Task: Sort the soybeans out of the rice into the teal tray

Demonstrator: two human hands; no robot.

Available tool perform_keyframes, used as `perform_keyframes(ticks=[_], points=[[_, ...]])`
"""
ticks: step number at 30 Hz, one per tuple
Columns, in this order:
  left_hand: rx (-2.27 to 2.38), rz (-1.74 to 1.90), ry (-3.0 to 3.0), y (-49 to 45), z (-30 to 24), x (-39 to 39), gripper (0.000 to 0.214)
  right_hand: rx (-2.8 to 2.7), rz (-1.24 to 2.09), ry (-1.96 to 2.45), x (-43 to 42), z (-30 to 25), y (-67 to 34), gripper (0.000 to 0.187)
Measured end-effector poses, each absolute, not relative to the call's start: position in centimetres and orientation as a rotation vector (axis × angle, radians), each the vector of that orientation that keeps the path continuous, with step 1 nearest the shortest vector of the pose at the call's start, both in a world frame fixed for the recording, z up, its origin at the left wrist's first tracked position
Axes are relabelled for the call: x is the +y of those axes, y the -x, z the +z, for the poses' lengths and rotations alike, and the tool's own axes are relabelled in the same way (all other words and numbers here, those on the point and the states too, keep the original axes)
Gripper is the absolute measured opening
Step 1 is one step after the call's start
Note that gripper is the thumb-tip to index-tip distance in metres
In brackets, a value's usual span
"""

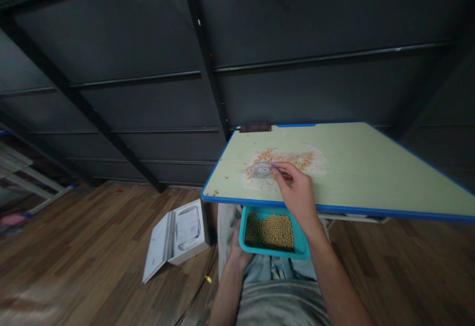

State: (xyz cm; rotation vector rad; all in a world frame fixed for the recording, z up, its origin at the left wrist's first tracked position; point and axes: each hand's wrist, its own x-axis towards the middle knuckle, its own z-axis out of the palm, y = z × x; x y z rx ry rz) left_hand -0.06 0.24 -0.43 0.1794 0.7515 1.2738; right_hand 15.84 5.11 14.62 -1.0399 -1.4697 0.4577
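My right hand is over the table, thumb and fingers pinched on a clear round plastic piece with a bluish rim; its exact kind is not plain. Under and around this piece lie a scatter of orange-yellow kernels and a patch of white powder. At my lap, my left hand grips the left side of a turquoise plastic tray, its fingers partly hidden beneath. Round yellowish beans fill much of the tray, which sits just below the table's near edge.
The pale green tabletop has a blue rim. A dark object lies at its far left corner. An open white box and a black cable are on the wooden floor. A dark panelled wall stands behind.
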Motion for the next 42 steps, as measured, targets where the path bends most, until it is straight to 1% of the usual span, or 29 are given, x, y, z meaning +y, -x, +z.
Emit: perform_keyframes(ticks=[14, 21, 26, 36, 39, 42], points=[[0.797, 1.295, -0.189, -0.1, 0.3, 0.1, 0.024, -1.521, 0.577, 0.963, 5.0, 14.9, -15.8, 0.016], [0.812, 1.291, -0.169, -0.3, 1.2, 0.0, 0.027, -1.532, 0.591, 0.966, 5.1, 14.9, -15.7, 0.015], [0.808, 1.301, -0.159, -0.3, 1.3, 0.1, 0.023, -1.538, 0.621, 0.966, 4.8, 15.0, -15.7, 0.015], [0.801, 1.288, -0.150, 0.0, -0.1, 0.1, 0.028, -1.552, 0.635, 0.953, 4.4, 15.3, -15.8, 0.015], [0.805, 1.299, -0.155, 0.0, -0.2, 0.2, 0.027, -1.543, 0.641, 0.951, 4.5, 15.3, -15.8, 0.015], [0.809, 1.297, -0.160, 0.0, 0.0, 0.2, 0.030, -1.544, 0.642, 0.957, 4.7, 15.1, -15.8, 0.014]])
